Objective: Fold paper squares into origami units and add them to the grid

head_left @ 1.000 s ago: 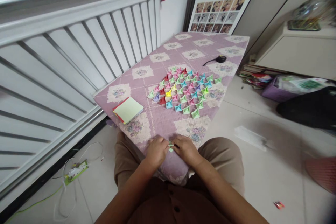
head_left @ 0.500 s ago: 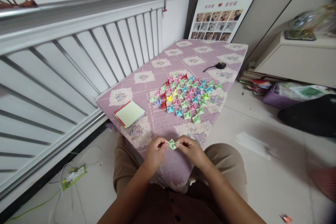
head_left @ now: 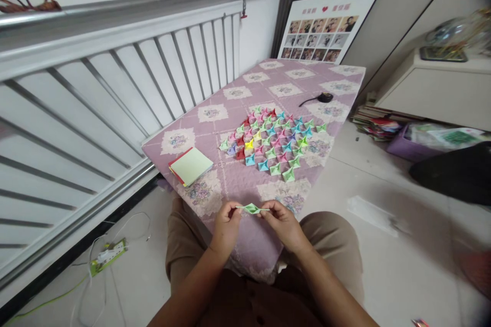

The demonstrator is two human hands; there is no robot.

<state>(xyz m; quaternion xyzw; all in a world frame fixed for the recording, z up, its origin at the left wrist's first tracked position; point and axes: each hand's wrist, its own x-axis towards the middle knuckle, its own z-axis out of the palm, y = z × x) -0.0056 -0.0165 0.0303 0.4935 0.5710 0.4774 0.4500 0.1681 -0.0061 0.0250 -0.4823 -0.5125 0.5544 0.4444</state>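
Pinched nearly closed, the left hand (head_left: 227,224) and right hand (head_left: 283,222) grip opposite ends of one green piece (head_left: 252,209), over the near corner of the table (head_left: 241,189). Farther up the table sit folded pieces (head_left: 249,145), with a paper stack (head_left: 194,165) nearer its left edge. I have both forearms angled forward and inward, the hands roughly level, thumbs turned toward each other. Between them, the green piece looks very light, thin and springy along its folds, not slippery but easily creased (I feel nothing from out here, so that is judged by eye). I would take it lightly by its narrow end points, since squeezing the wider middle could flatten it.
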